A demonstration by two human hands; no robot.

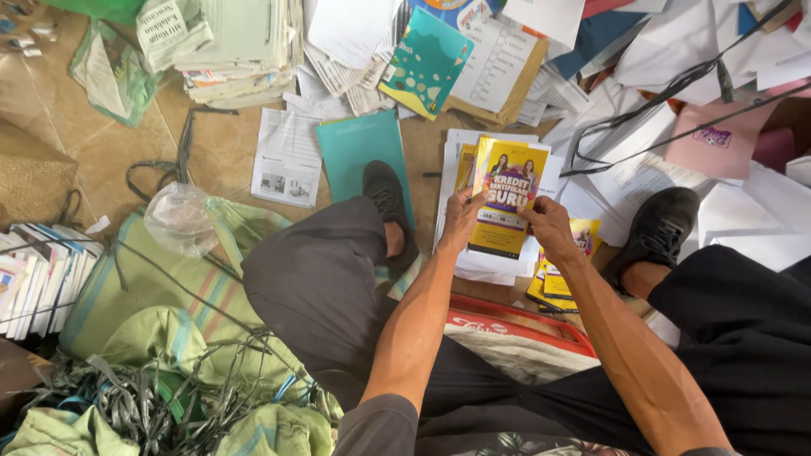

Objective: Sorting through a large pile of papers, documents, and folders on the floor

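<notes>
Glossy yellow leaflet (507,198), flat rectangle, held up over a white paper stack (473,253) between the shoes; left hand (460,221) pinches its left edge, right hand (549,224) grips the right edge, thumbs probably on top

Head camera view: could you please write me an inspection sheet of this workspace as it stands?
Surface: tan tiled floor, mostly covered.
Job's things: yellow leaflet held upright by both hands; more yellow leaflets lie under the right hand.
Clutter: loose white papers, teal folder, stacked newspapers, green striped sack, clear plastic bag, red crate.
Grippers: left hand and right hand pinch the leaflet's lower edges with their fingers.
Cables: black cords across the papers; tangled strapping bottom left.
Surroundings: row of books at left; black shoes on the floor.
</notes>
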